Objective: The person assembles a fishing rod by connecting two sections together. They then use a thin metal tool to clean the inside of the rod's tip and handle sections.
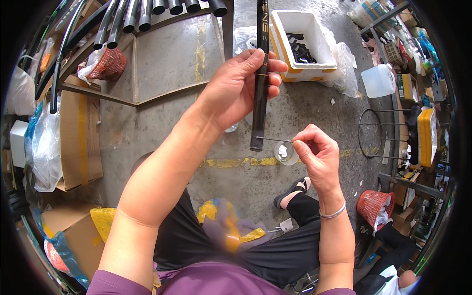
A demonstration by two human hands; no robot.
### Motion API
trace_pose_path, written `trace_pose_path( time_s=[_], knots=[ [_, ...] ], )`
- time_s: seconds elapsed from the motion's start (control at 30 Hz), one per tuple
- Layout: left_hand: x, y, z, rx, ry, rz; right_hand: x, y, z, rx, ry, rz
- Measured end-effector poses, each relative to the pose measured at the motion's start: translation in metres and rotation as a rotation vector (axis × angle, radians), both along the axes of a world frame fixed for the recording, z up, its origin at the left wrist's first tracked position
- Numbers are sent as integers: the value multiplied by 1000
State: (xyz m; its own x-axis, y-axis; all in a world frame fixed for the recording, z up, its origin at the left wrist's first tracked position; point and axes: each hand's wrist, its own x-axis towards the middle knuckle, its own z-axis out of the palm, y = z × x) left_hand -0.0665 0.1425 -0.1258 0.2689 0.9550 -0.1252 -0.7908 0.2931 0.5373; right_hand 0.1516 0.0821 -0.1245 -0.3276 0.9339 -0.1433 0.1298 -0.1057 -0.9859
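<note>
In front of me my left hand is wrapped round a black fishing rod with gold lettering and gold bands. The rod stands nearly straight up in the picture and runs out of view at the top. A thin dark strand stretches sideways from near its lower end. My right hand pinches the strand's other end between thumb and forefinger, apart from the rod. Whether the strand is thread or a narrow strip is too fine to tell.
Black tubes lie on a metal frame at far left. A foam box with black pieces stands ahead. Red baskets and cardboard boxes flank me. Another person's leg shows at lower right.
</note>
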Motion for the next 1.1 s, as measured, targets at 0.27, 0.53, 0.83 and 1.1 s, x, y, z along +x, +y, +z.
trace_pose_path(
  time_s=[0.27, 0.53, 0.83, 1.1],
  knots=[
    [-4, 1, -2, -34, -41, -27, -3, -3, -5, 20, 46, -39],
    [-4, 2, -2, 38, -21, -36, -1, -3, -10, 39, 89, 12],
    [-5, -1, 3, 18, -14, -3, -2, -3, -4, -74, 134, -9],
    [-4, 3, -1, 44, -43, -48, -2, 0, 4, -82, 173, -37]
  ],
)
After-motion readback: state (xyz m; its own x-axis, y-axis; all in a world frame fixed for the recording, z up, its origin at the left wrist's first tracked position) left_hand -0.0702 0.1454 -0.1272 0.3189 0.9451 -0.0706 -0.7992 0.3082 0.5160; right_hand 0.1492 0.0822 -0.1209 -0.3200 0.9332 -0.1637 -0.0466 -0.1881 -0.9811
